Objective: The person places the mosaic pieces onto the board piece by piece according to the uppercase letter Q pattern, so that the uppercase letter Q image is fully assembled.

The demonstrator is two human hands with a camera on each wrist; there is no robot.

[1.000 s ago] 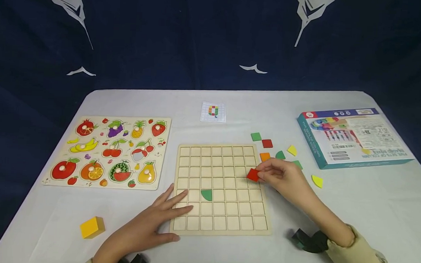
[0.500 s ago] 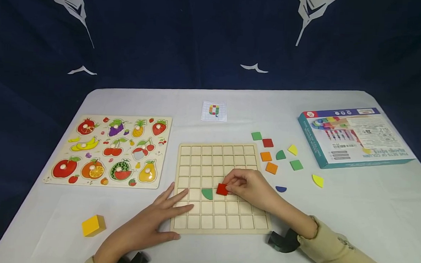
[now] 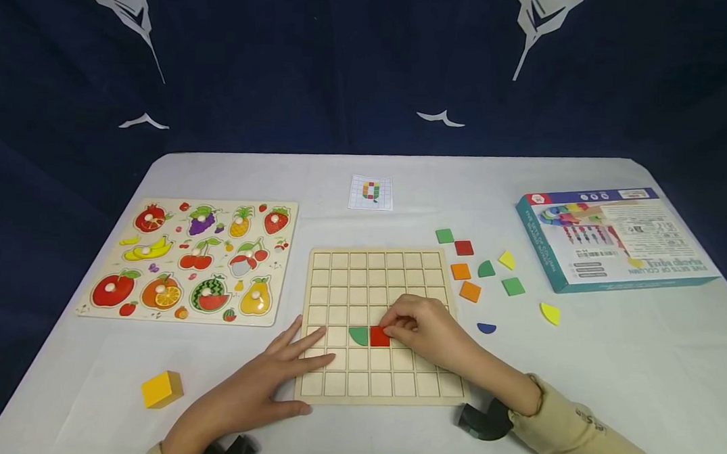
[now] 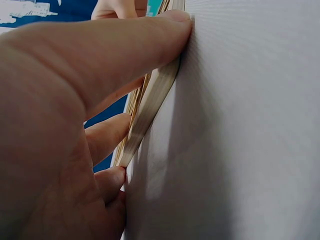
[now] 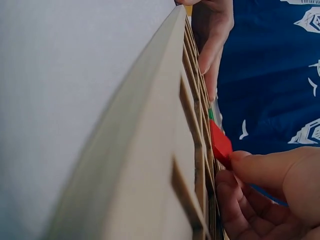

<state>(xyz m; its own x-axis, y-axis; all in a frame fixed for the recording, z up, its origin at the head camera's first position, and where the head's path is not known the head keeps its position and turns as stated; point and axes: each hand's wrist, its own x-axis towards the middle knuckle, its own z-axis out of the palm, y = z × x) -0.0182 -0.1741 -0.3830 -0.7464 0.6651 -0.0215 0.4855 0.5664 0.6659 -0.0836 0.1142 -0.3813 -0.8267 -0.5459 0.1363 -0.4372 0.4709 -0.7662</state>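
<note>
A wooden grid board [image 3: 349, 278] lies in the middle of the table. My right hand [image 3: 422, 330] pinches a red square tile [image 3: 380, 337] by its right edge, at the cell just right of a green quarter-circle tile [image 3: 359, 336]. In the right wrist view the red tile [image 5: 220, 144] is tilted between thumb and finger, close over the grid. My left hand [image 3: 265, 378] lies with fingers spread on the board's lower left corner, thumb at the near edge. From the left wrist, the thumb [image 4: 145, 40] shows along the board's side.
Right of the board lie loose tiles: an orange square [image 3: 470, 291], a blue piece [image 3: 486, 328], a yellow piece [image 3: 550, 314] and several others. A pattern card [image 3: 370, 193] sits behind the board. A fruit puzzle [image 3: 185, 261], yellow block [image 3: 161, 389] and flat box [image 3: 619, 238] stand around it.
My right hand has carried the red tile left and nearer from the board's right side to beside the green quarter-circle. The left hand has stayed on the corner.
</note>
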